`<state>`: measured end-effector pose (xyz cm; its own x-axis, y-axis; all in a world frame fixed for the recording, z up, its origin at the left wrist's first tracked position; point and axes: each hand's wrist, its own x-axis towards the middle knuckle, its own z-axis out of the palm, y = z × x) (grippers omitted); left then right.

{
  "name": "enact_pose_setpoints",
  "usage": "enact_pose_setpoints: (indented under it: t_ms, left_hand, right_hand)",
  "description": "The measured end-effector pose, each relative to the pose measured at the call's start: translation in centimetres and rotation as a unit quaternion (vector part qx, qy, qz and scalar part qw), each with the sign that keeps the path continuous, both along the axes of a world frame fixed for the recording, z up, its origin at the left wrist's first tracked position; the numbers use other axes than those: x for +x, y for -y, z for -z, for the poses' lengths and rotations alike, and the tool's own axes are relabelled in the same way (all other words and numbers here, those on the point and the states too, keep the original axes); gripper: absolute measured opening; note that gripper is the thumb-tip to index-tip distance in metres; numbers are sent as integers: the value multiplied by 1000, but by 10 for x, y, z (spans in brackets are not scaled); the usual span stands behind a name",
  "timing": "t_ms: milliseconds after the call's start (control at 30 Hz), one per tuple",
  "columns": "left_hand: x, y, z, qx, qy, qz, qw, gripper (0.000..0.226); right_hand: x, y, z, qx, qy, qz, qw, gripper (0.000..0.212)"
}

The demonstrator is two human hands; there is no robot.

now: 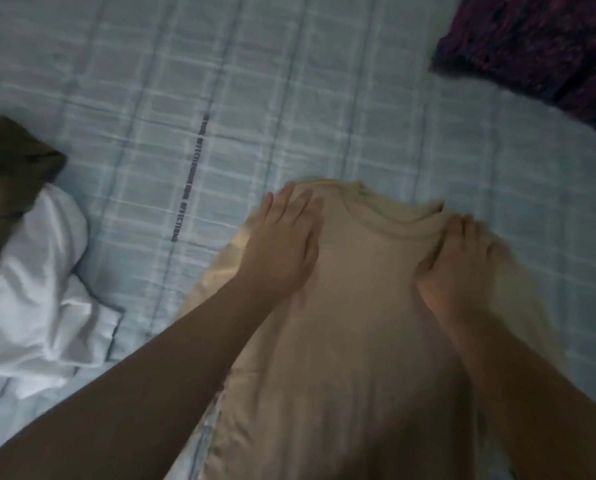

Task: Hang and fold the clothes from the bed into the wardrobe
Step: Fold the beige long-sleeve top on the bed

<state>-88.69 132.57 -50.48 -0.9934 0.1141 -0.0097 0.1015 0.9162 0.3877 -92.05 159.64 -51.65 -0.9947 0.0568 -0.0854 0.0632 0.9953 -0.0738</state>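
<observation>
A beige T-shirt (362, 306) lies on the bed with its collar pointing away from me. My left hand (286, 237) rests flat on its left shoulder, fingers straight and spread. On the right shoulder, by the collar, my right hand (459, 258) presses down, blurred by motion, with fingers that look extended. The shirt's lower part runs down out of the frame between my forearms.
The bed (220, 98) is covered by a pale blue checked sheet. A crumpled white garment (36, 289) lies at the left, with an olive-brown one (9, 174) above it. A dark purple patterned fabric (546, 46) sits at the top right corner.
</observation>
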Motion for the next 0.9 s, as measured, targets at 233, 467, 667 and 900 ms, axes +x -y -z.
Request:
enact_pose_setpoints:
  t_ms: [233,467,667,900]
  left_hand:
    - [143,122,13,16,54,-138,989,50]
    - [259,167,-9,99,200,-315,922,46]
    - [310,164,-19,63,348,-303,885,43]
    - [297,204,-25,180,330,-225,899,34]
  right_hand:
    - [79,164,-16,-206,10,-222,953,45]
    - [168,272,-13,-223,117,-444,860,52]
    - [193,284,-7,-129,187,-468,854,51]
    - [206,291,0,-32,186,-482,856,67]
